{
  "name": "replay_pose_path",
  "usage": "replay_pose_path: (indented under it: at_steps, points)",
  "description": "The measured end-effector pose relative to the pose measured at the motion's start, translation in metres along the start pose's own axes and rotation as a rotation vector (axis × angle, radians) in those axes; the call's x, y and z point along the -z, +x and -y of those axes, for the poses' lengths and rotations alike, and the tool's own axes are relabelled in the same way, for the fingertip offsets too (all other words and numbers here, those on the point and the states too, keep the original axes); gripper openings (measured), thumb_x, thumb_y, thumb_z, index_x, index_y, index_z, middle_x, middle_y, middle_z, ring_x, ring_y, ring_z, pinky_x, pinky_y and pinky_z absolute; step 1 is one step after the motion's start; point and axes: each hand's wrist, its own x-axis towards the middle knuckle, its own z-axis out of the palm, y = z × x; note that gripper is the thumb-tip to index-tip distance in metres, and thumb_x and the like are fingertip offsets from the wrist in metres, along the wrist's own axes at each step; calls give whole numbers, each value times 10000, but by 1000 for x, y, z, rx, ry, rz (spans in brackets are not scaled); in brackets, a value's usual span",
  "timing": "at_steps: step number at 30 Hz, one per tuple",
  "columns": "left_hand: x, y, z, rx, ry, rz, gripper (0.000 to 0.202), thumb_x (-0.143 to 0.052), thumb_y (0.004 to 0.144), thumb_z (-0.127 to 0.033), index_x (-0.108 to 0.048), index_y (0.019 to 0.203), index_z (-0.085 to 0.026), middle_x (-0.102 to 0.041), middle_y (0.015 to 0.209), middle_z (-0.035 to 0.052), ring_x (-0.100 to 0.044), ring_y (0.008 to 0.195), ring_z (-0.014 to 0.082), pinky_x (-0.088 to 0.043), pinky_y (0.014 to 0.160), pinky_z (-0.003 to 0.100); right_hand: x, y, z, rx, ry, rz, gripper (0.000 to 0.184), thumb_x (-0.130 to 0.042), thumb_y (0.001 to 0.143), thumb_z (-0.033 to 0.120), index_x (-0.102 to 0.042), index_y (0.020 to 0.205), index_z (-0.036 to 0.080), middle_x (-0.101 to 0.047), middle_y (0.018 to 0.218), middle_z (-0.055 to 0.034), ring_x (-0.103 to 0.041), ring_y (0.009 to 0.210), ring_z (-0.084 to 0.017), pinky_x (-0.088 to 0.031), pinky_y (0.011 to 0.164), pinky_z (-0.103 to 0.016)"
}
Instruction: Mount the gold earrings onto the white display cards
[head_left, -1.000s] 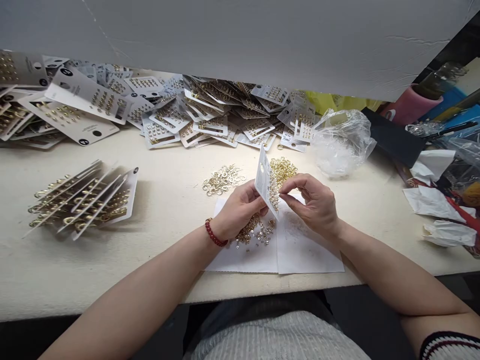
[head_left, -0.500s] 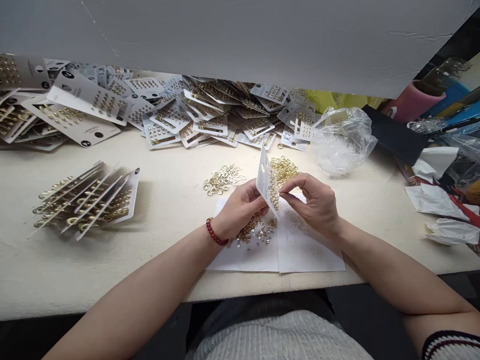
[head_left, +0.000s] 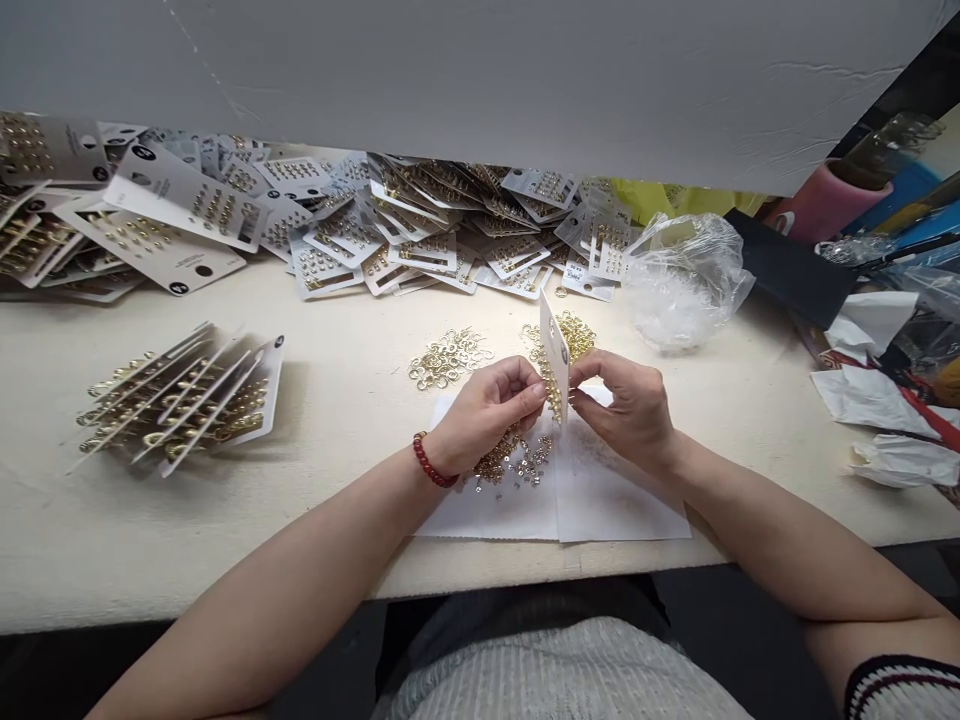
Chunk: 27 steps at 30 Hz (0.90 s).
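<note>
Earring card (head_left: 554, 345) now stands nearly edge-on to the camera between the two hands, turned more upright than half a second ago, when its white face leaned toward the left. The left hand (head_left: 491, 410) pinches the card's lower left side with closed fingers, a red bead bracelet (head_left: 433, 463) on its wrist; the right hand (head_left: 628, 405) has its fingertips closed on the lower right edge, where gold earrings hang. Both hands are raised just over white paper sheets (head_left: 600, 495) on the table (head_left: 345, 400), with a small heap of gold pieces (head_left: 514, 462) beneath them. A clear plastic bag (head_left: 682, 280) lies to the right; its contents are too faint to tell. Loose gold rings (head_left: 448, 357) lie behind the hands, a fanned stack of filled cards (head_left: 187, 400) to the left, and a big pile of cards (head_left: 420, 235) along the back.
</note>
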Motion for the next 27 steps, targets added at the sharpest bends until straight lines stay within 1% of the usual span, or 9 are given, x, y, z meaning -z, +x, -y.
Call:
replay_pose_path:
  at_steps: [3, 7, 11, 13, 16, 18, 20, 23, 27]
  points:
    - [-2, -1, -2, 10, -9, -25, 354, -770, 793, -444, -553, 763, -165, -537, 604, -35, -483, 504, 63, -424, 478, 192, -2, 0, -2, -50, 40, 16, 137, -640, 812, 59, -634, 813, 196, -708, 749, 13, -667, 680, -114, -568, 636, -241]
    - [-5, -4, -9, 7, 19, -49, 310, -762, 802, -407, -569, 754, -169, -533, 567, -47, -476, 471, 59, -429, 455, 193, -4, -2, -9, -209, 265, 13, 91, -706, 830, 159, -665, 908, 182, -716, 836, -16, -687, 752, -129, -601, 703, -278]
    - [-5, -6, -12, -118, 188, -156, 207, -729, 817, -309, -592, 745, -172, -536, 556, -45, -471, 463, 61, -411, 419, 187, -2, -4, -17, -262, 314, -67, 72, -708, 867, 270, -683, 878, 203, -692, 798, -5, -643, 712, -127, -562, 646, -286]
    - [-4, -6, -11, -190, 308, -240, 163, -709, 815, -260, -603, 733, -168, -562, 574, -29, -497, 488, 71, -421, 420, 189, 1, -4, -17, -272, 318, -108, 209, -623, 932, 340, -663, 780, 203, -635, 681, 13, -584, 616, -108, -501, 557, -260]
    - [-2, -6, -8, -284, 476, -347, 113, -682, 819, -211, -622, 741, -154, -624, 633, 5, -553, 532, 87, -472, 455, 206, 3, -4, -12, -285, 378, -71, 462, -438, 998, 511, -633, 723, 195, -599, 619, 2, -565, 564, -109, -464, 507, -257]
    - [-2, -6, -6, -368, 616, -377, 84, -670, 834, -192, -642, 770, -146, -661, 675, 21, -585, 564, 96, -506, 496, 222, 2, -4, -10, -299, 340, -47, 482, -484, 952, 588, -643, 740, 186, -627, 641, -16, -585, 562, -120, -469, 493, -263]
    - [-2, -6, -5, -462, 780, -363, 53, -655, 857, -178, -664, 816, -146, -694, 722, 33, -617, 613, 108, -540, 558, 242, 2, -4, -9, -345, 264, -46, 458, -575, 906, 580, -636, 698, 177, -633, 625, -21, -585, 532, -123, -460, 461, -256]
    - [0, -7, -6, -549, 956, -327, 51, -638, 886, -181, -682, 894, -156, -721, 792, 49, -643, 673, 125, -568, 631, 273, 2, -2, -11, -421, 238, -82, 485, -578, 914, 548, -593, 603, 177, -618, 565, -17, -590, 508, -126, -467, 452, -250]
    - [11, -7, -16, -579, 956, -429, 118, -619, 922, -265, -674, 851, -189, -677, 703, 16, -577, 569, 115, -496, 516, 253, 5, 0, -17, -445, 259, -188, 492, -602, 891, 561, -575, 579, 182, -601, 528, -3, -576, 479, -121, -477, 443, -241]
